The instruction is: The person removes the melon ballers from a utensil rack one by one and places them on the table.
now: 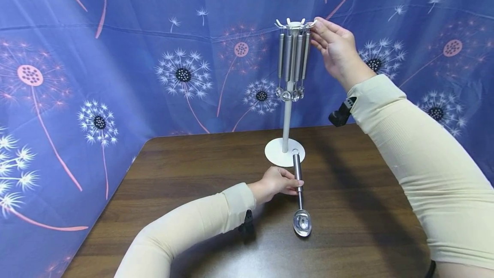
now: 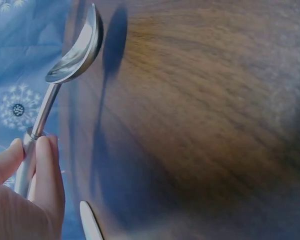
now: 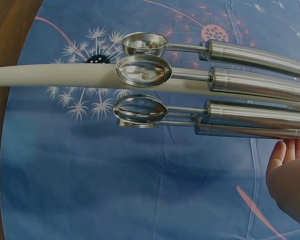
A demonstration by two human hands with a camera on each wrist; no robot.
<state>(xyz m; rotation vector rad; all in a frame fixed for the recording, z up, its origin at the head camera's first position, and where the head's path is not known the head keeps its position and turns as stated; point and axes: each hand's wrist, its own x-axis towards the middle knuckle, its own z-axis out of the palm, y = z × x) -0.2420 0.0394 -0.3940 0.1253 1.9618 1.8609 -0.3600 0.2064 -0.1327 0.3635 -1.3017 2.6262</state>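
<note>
My left hand (image 1: 277,181) pinches the handle of a steel ice cream scoop (image 1: 302,223) between thumb and fingers. Its oval bowl points toward me, held over the table with its shadow apart, as the left wrist view shows. The handle's ring end lies in front of the stand's round base. Up at the white hook stand (image 1: 287,119), my right hand (image 1: 336,50) pinches the tip of the right-hand hook with its fingertips. Several steel melon ballers (image 3: 143,71) hang from the hooks, bowls down. In the right wrist view the fingers are close to one handle's end, partly cut off.
The stand's white disc base (image 1: 275,152) rests near the back of the brown wooden table (image 1: 193,158). Behind it hangs a blue cloth (image 1: 135,55) with dandelion prints. Both forearms reach in from the front, the right one high above the table's right side.
</note>
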